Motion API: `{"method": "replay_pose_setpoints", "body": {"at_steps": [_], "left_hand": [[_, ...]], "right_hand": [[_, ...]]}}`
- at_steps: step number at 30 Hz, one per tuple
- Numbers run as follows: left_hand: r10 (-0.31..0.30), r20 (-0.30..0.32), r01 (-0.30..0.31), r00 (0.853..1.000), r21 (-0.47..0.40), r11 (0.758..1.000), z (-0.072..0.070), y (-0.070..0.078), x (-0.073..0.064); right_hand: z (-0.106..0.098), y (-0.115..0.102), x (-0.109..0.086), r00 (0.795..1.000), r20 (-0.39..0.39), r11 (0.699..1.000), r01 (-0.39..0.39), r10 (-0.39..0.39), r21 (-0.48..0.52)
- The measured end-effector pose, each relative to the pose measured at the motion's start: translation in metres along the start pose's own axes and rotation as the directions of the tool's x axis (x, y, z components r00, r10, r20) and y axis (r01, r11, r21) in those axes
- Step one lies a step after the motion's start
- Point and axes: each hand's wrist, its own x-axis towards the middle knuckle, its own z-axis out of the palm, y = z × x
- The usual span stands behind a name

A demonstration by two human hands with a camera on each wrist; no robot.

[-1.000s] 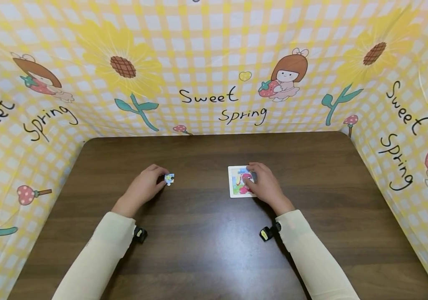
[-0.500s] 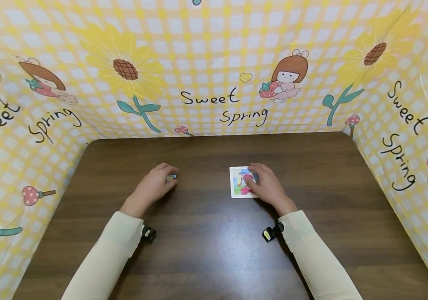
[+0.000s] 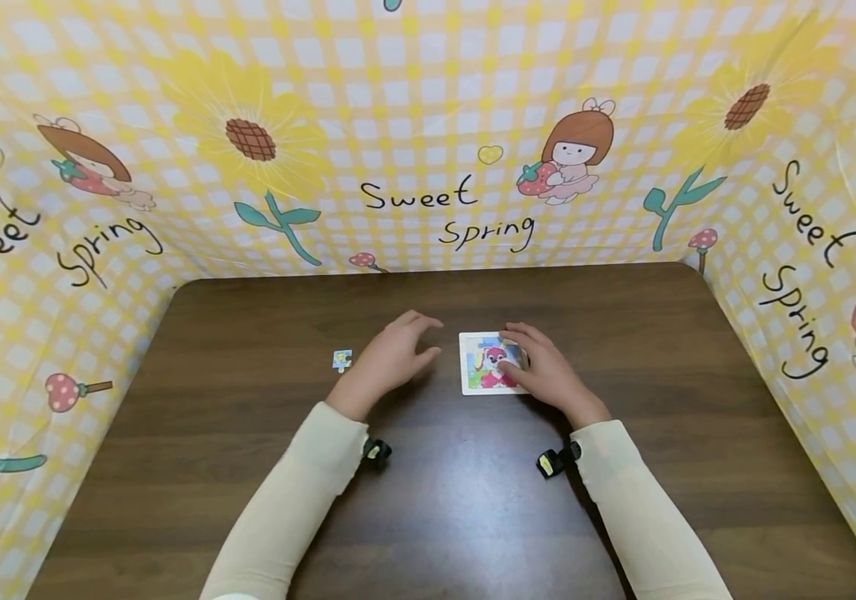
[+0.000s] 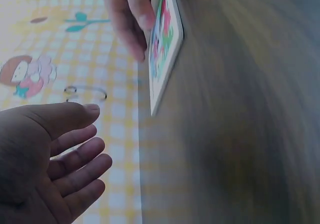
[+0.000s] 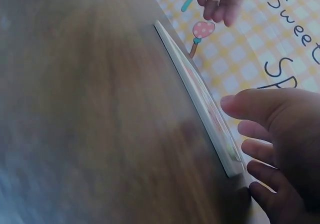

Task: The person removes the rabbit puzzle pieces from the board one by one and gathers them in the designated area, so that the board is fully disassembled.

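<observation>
A small blue-and-yellow jigsaw piece (image 3: 342, 360) lies on the brown table, left of my left hand. My left hand (image 3: 388, 357) is over the table between that piece and a puzzle board, its fingers apart and holding nothing. The square puzzle board (image 3: 482, 377) has a white frame and a pink cartoon animal picture. Over its right side is my right hand (image 3: 548, 373), hiding part of the picture. In the right wrist view the right thumb (image 5: 245, 104) and fingers are spread loosely beside the board (image 5: 192, 91), with no grip on it visible.
The brown wooden table (image 3: 428, 467) is bounded at the back and sides by a yellow checked cloth (image 3: 412, 108) with printed flowers and lettering. A black wrist camera (image 3: 377, 452) sits at the left cuff, and another wrist camera (image 3: 550, 463) at the right cuff.
My left hand has let go of the jigsaw piece, leaving it on the table, and has moved right toward the board. My right hand has shifted slightly right, uncovering more of the picture.
</observation>
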Motion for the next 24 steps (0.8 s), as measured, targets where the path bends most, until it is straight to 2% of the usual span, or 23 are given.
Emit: {"method": "replay_pose_setpoints", "body": {"at_steps": [8,14,24], "left_hand": [[0.023,0.057,-0.024,0.998,0.015,1.000,0.024,0.025,0.022],[-0.027,0.092,0.024,0.995,0.042,0.999,0.037,0.037,0.033],[-0.028,0.090,0.018,0.996,0.106,0.994,0.056,0.046,0.039]], "right_hand": [[-0.003,0.004,0.000,0.998,0.026,0.998,-0.053,0.054,-0.019],[-0.004,0.003,0.000,0.997,0.038,0.997,-0.068,0.070,-0.032],[-0.002,0.002,0.000,0.996,0.039,0.997,-0.077,0.078,-0.021]]}}
